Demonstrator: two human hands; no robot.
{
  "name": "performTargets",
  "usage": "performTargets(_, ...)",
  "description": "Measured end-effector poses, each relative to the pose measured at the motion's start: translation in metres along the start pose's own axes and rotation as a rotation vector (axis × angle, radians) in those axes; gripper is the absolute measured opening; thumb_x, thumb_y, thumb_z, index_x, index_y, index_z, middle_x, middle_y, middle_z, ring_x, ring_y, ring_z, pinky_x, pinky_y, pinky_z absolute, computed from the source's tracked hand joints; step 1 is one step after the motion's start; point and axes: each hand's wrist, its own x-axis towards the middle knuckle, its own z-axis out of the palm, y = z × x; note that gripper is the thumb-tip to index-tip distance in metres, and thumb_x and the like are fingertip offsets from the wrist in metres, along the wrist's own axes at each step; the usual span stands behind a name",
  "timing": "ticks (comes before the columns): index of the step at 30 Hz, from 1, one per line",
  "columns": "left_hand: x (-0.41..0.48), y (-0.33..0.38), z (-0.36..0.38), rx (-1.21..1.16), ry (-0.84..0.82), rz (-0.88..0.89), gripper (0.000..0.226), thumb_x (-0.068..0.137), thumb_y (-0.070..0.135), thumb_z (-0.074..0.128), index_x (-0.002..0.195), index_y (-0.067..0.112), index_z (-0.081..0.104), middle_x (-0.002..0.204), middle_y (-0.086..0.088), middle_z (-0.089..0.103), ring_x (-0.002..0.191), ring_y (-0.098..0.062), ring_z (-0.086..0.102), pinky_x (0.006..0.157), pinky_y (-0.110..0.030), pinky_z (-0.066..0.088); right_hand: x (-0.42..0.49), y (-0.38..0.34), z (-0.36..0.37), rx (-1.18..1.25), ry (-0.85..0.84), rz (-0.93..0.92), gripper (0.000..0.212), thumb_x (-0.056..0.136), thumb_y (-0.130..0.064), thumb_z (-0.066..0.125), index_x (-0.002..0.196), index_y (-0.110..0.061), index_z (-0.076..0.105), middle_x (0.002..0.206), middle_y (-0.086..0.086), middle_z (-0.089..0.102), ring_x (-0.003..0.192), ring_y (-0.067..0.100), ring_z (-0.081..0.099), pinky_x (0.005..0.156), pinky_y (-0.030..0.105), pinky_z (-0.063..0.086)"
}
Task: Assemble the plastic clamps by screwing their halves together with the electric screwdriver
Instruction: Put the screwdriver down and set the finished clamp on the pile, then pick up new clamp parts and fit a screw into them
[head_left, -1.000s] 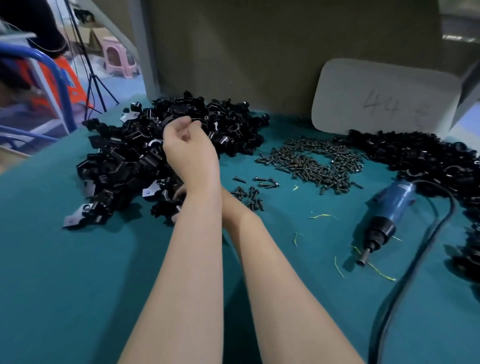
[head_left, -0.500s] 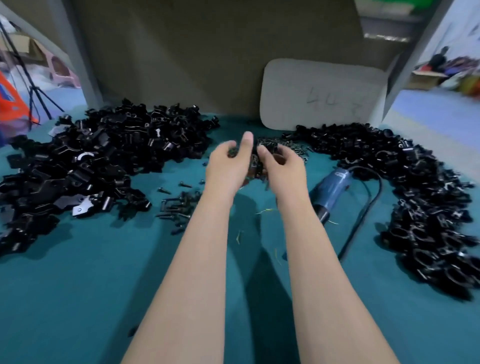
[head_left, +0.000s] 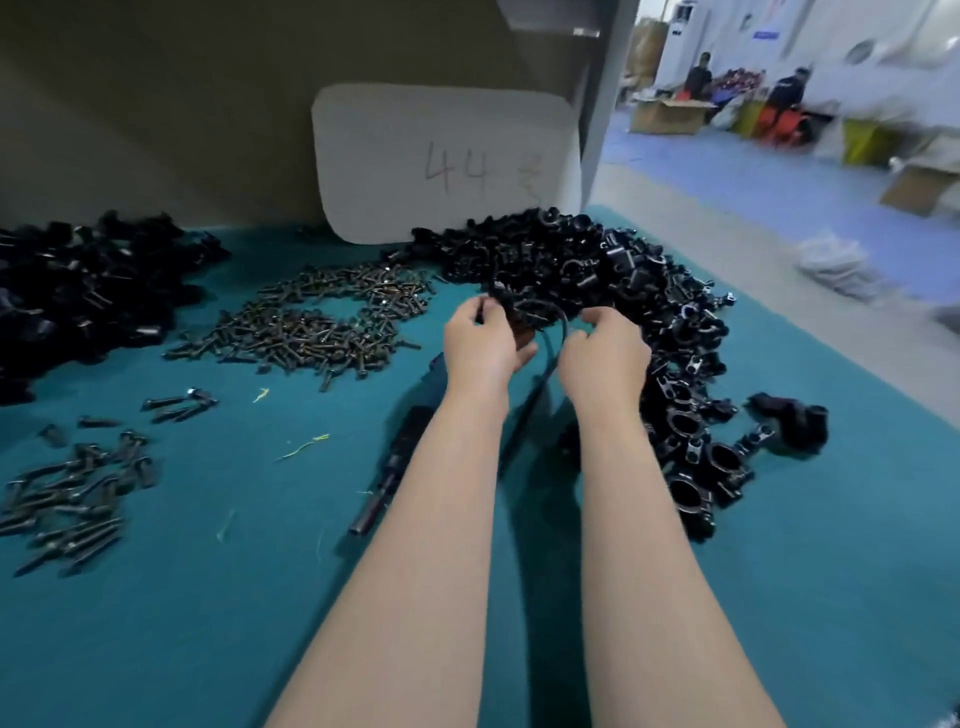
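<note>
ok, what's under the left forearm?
The screwdriver: its black nose and bit stick out left of the arm, on the table. Its blue rear is mostly hidden by the arm and left hand; the cable emerges between the hands.

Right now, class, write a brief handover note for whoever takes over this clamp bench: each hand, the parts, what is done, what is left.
Left hand: fingers curled round a small black clamp part. Right hand: fingers curled, contents unclear.
Electric screwdriver lies on the table under the left forearm, cable running up between the hands.
Clamp halves far left, screws centre, assembled clamps right.
Done: a large pile assembled. Left: many halves to join; screwdriver not yet in hand.
</note>
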Motion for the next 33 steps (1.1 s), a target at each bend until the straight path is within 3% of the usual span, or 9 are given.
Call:
performTargets(4,0.005,-0.007,0.012,-0.103,-0.051,-0.044,0.024,0.099,-0.004,0.036,0.093,0.007,0.057,0.081,-0.008,0.061,0.067,-0.018,0.062,0.058,-0.019,0.054,0.022,0.001,0.003,-0.378,-0.276,0.198,0.038,0.093,-0.022,0.046,0.129,-0.01,0.05,0.147,0.022,0.037,0.141,0.038,0.019,0.117,0.045,0.011)
performTargets(7,0.007,-0.01,0.014,-0.128,-0.066,-0.07,0.028,0.096,-0.008,0.037,0.082,0.009,0.054,0.084,-0.009,0.06,0.069,-0.019,0.063,0.068,-0.022,0.056,0.028,0.005,0.01,-0.503,-0.35,0.2,0.039,0.092,-0.024,0.046,0.129,-0.012,0.051,0.148,0.022,0.036,0.143,0.038,0.015,0.118,0.048,0.001)
performTargets(11,0.008,-0.014,0.013,-0.177,-0.062,-0.12,0.017,0.095,-0.003,0.046,0.081,0.005,0.052,0.084,-0.01,0.058,0.072,-0.019,0.061,0.069,-0.021,0.056,0.028,0.01,0.014,-0.58,-0.382,0.159,0.038,0.088,-0.014,0.045,0.125,-0.012,0.052,0.147,0.017,0.038,0.143,0.034,0.019,0.115,0.053,-0.003)
performTargets(14,0.007,-0.017,0.011,-0.184,-0.067,-0.137,0.011,0.094,0.001,0.054,0.104,0.002,0.057,0.092,-0.009,0.058,0.066,-0.013,0.06,0.066,-0.018,0.056,0.024,0.01,0.013,-0.572,-0.346,0.134,0.017,0.086,-0.009,0.047,0.102,-0.014,0.052,0.138,0.014,0.048,0.14,0.03,0.028,0.116,0.051,-0.002)
performTargets(17,0.008,-0.019,0.009,-0.174,-0.073,-0.125,0.039,0.096,0.007,0.056,0.133,-0.001,0.048,0.106,-0.012,0.06,0.064,-0.01,0.059,0.062,-0.017,0.056,0.021,0.009,0.01,-0.431,-0.199,0.125,0.027,0.09,-0.011,0.05,0.116,-0.01,0.054,0.134,0.012,0.051,0.134,0.03,0.037,0.118,0.05,0.007)
performTargets(21,0.006,-0.008,0.001,-0.197,-0.075,-0.077,0.036,0.097,0.012,0.056,0.13,0.0,0.051,0.089,-0.002,0.059,0.066,-0.008,0.059,0.057,-0.017,0.054,0.02,-0.003,-0.001,-0.08,0.129,0.032,0.036,0.094,-0.009,0.047,0.13,-0.009,0.051,0.143,0.01,0.039,0.137,0.028,0.032,0.115,0.048,0.018)
performTargets(24,0.002,0.006,-0.011,-0.277,-0.044,-0.067,0.026,0.095,0.009,0.059,0.119,0.005,0.049,0.09,-0.007,0.06,0.06,-0.008,0.062,0.057,-0.016,0.054,0.01,-0.015,-0.001,0.231,0.223,-0.11,0.038,0.095,-0.002,0.041,0.132,-0.006,0.045,0.14,0.012,0.037,0.123,0.023,0.043,0.104,0.024,0.03)
performTargets(27,-0.007,0.021,-0.033,-0.406,-0.006,-0.041,0.019,0.093,0.002,0.06,0.103,0.005,0.044,0.087,-0.009,0.059,0.062,-0.012,0.064,0.051,-0.016,0.052,-0.013,-0.029,0.009,0.446,0.18,-0.169,0.033,0.093,0.003,0.042,0.124,-0.005,0.049,0.127,0.01,0.047,0.101,0.014,0.046,0.082,0.01,0.03)
performTargets(33,-0.023,0.037,-0.112,-0.437,0.027,0.053,0.014,0.095,0.014,0.059,0.09,0.008,0.047,0.078,-0.001,0.055,0.078,-0.014,0.061,0.073,-0.022,0.057,-0.071,-0.071,0.053,0.887,-0.282,0.085,0.019,0.093,-0.001,0.051,0.096,-0.018,0.058,0.111,0.012,0.063,0.099,0.023,0.061,0.093,0.036,0.05)
